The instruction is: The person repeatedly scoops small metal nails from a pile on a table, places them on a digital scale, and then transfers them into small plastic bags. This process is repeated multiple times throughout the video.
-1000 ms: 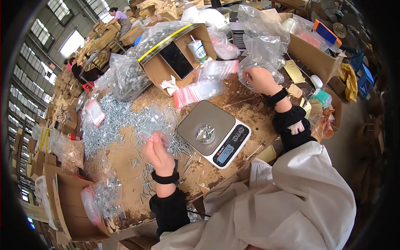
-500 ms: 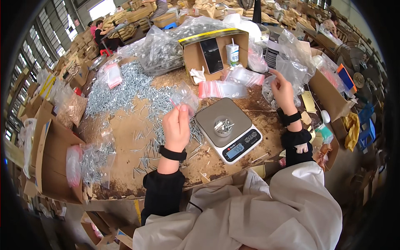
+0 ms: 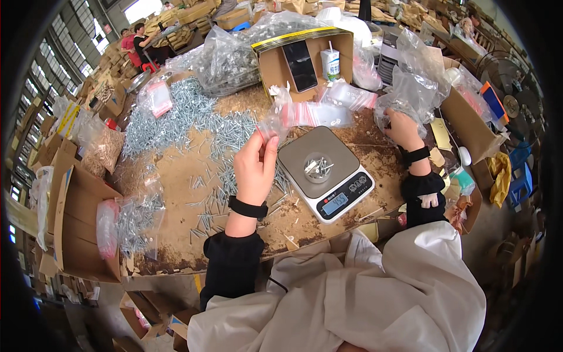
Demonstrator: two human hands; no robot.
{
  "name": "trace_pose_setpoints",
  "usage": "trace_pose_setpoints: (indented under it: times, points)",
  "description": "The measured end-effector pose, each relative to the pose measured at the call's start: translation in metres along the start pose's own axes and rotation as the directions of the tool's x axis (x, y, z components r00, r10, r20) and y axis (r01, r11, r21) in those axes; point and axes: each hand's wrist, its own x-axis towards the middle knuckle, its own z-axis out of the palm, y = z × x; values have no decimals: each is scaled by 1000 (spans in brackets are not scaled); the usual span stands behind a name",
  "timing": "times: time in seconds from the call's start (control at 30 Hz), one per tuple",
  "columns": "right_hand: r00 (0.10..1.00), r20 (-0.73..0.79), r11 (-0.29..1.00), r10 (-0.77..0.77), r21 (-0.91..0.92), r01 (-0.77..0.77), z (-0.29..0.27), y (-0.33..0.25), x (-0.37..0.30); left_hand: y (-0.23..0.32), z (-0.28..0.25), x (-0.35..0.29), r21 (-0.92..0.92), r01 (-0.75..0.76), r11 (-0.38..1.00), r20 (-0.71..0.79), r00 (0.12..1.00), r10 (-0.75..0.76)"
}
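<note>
My left hand [image 3: 256, 159] pinches a small clear zip bag [image 3: 273, 125] between thumb and fingers, just left of the scale. My right hand [image 3: 404, 130] reaches down at a clear plastic bag [image 3: 410, 97] on the right; its fingertips are hidden there. Between the hands stands a white digital scale [image 3: 316, 146] with a lit display. On its plate sits a round clear cup [image 3: 324, 176] with several screws in it. A wide heap of silvery screws [image 3: 170, 123] spreads over the table to the left, loose ones reaching close to my left wrist.
Flat zip bags [image 3: 319, 114] lie behind the scale, before an open carton [image 3: 271, 67] holding a phone [image 3: 299, 66] and a drink carton [image 3: 330, 63]. A large bag of metal parts [image 3: 229, 70] stands behind the screws. Cardboard boxes [image 3: 82, 217] flank the table; people sit far off.
My right hand has dropped from above onto the clear bag at the right. My left hand, with the zip bag, has shifted slightly right and up.
</note>
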Motion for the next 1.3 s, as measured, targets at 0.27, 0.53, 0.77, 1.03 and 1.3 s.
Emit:
trace_pose_setpoints:
  times: [0.27,0.53,0.77,1.03,1.3]
  points:
    - [985,163,985,58,153,-83,6,18,9,2,2,1,-6,2,1000,30,1000,-1]
    - [992,122,992,15,126,-31,4,12,-6,1,4,0,-2,-3,1000,75,997,3]
    - [980,177,940,-89,340,24,-9,3,-7,3,2,-1,43,-21,999,112,994,16]
    - [984,-2,837,-179,525,154,-40,-37,-1,-4,4,-1,-95,87,992,99,992,-77]
    - [662,-85,461,-745,652,602,-87,-160,16,-9,6,-3,-414,104,904,1,994,-114]
